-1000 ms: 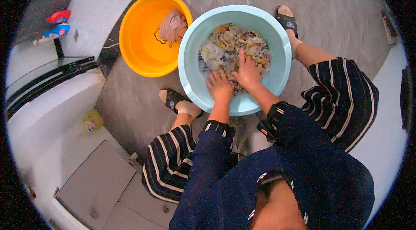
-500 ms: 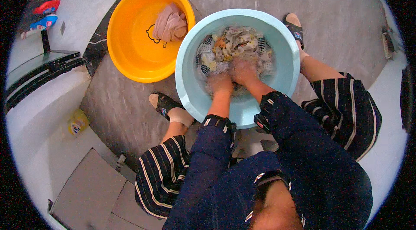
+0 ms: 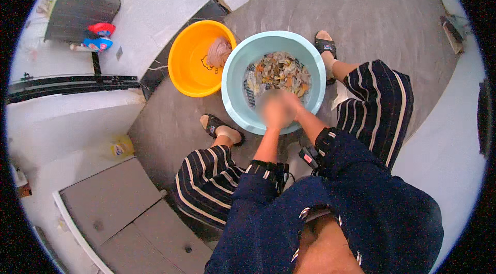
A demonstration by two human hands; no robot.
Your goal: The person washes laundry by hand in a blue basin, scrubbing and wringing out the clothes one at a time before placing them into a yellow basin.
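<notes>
A light blue basin stands on the grey floor between my feet. It holds a wet patterned cloth in orange, white and grey. My left hand and my right hand are pressed together at the near side of the basin, bunched on the near end of the cloth. Both hands are blurred by motion, so single fingers do not show. My dark blue sleeves and striped trousers fill the lower part of the view.
An orange basin with a pinkish cloth touches the blue basin on its left. A yellow bottle lies on the white ledge at the left. A grey appliance and red and blue packets sit far left.
My hands have drawn back from the middle of the cloth to the near rim of the basin and closed together. The view has shifted, so both basins sit further right.
</notes>
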